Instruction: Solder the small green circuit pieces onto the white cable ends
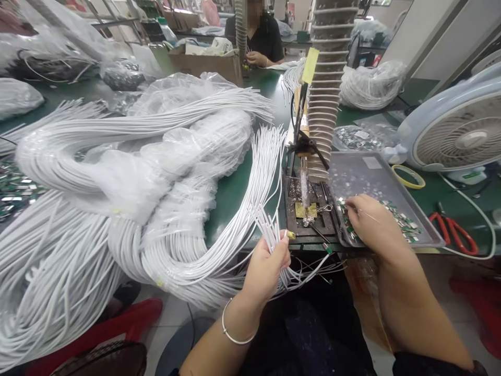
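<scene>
while clasping white cables (270, 230) in left hand (267, 265) near soldering stand (291, 211), reaching with curled right hand (374, 223) into grey tray (381, 185) among small boards (406, 227). cannot tell whether pinching any.

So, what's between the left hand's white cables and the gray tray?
In the head view, a dark base with a yellow pad and a soldering iron; lower in frame, a small wired green board.

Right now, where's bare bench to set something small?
Green bench strip between wrapped bundle and fanned white cables; smaller patch between yellow tape roll and red scissors. Crowded: soldering stand, left hand gripping cable ends, right hand in parts tray.
</scene>
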The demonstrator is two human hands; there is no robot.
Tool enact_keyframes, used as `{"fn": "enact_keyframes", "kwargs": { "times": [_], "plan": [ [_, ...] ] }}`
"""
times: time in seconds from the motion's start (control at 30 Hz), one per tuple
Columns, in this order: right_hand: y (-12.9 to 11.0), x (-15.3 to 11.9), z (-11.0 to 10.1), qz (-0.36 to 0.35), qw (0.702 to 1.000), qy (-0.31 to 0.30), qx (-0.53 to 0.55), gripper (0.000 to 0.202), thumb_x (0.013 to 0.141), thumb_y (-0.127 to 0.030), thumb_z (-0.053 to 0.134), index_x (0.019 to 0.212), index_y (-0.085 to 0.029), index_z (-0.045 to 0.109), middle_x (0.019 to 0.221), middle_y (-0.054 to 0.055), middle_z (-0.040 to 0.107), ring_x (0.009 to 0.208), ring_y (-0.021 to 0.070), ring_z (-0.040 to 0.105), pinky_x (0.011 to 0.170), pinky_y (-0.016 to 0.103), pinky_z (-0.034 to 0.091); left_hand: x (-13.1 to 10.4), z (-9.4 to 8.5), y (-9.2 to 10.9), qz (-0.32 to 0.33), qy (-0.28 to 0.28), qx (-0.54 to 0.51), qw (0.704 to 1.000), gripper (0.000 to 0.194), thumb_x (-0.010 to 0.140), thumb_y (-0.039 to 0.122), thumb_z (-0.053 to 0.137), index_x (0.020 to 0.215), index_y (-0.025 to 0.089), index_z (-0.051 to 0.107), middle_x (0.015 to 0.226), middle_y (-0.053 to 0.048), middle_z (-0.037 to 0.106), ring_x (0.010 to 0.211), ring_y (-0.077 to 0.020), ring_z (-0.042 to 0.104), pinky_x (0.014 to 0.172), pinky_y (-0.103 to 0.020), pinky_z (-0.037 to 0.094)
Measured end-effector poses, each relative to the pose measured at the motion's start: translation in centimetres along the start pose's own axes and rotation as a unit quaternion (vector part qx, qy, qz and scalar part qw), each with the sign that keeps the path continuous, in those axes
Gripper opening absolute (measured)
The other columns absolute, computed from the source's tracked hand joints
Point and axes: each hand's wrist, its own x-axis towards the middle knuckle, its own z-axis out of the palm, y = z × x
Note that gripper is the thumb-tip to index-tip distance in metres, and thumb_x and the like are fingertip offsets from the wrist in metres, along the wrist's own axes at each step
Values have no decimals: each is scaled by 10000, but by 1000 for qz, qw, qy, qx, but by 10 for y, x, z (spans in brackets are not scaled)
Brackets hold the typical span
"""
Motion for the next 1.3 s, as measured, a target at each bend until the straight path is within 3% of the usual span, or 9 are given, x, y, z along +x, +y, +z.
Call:
{"fn": "enact_keyframes", "kwargs": {
  "times": [0.17,0.27,0.4,0.53,0.7,1.07,1.3],
  "plan": [
    [-9,-8,-5,0,985,139,105,183,828,-158,432,894,-177,602,817,70,609,738,184,571,656,304,452,1,0,-3,5,-8,-3,1000,340,732,384,695,870,126,524,481,115,315,415,-19,249,430,-179,195],
    [-25,-19,-10,8,964,179,197,141,835,-149,469,881,-196,594,792,36,595,716,155,576,654,287,474,1,2,-5,9,-11,-5,1000,340,725,386,703,863,130,525,489,110,330,416,-19,262,428,-177,200],
    [-50,-35,-12,27,928,156,338,123,842,-136,504,908,-205,581,826,17,567,693,126,590,616,268,498,2,4,-8,13,-17,-8,1000,321,744,383,686,864,136,520,526,103,345,417,-13,267,423,-172,208],
    [-68,-45,-9,26,897,136,419,138,843,-112,520,935,-200,575,835,10,549,655,99,584,578,244,515,5,4,-12,29,-17,2,999,282,758,355,675,837,152,496,582,89,384,416,-5,280,415,-166,210],
    [-84,-48,-3,39,857,114,500,115,852,-111,523,918,-196,563,801,-2,537,586,66,567,521,201,517,7,5,-15,38,-20,1,999,253,782,349,649,829,153,496,497,112,328,401,-16,255,409,-165,198],
    [-101,-43,7,91,819,87,559,75,855,-154,522,861,-205,577,688,-33,548,533,63,564,508,191,514,6,10,-13,27,-52,-28,998,212,809,328,607,859,133,539,462,112,293,400,-22,208,420,-179,163],
    [-104,-41,4,99,816,90,562,62,842,-163,532,854,-205,576,665,-38,555,521,66,575,499,182,516,6,17,-5,15,-61,-43,997,223,759,307,645,852,135,537,459,107,339,383,-14,204,412,-176,150]
  ]
}}
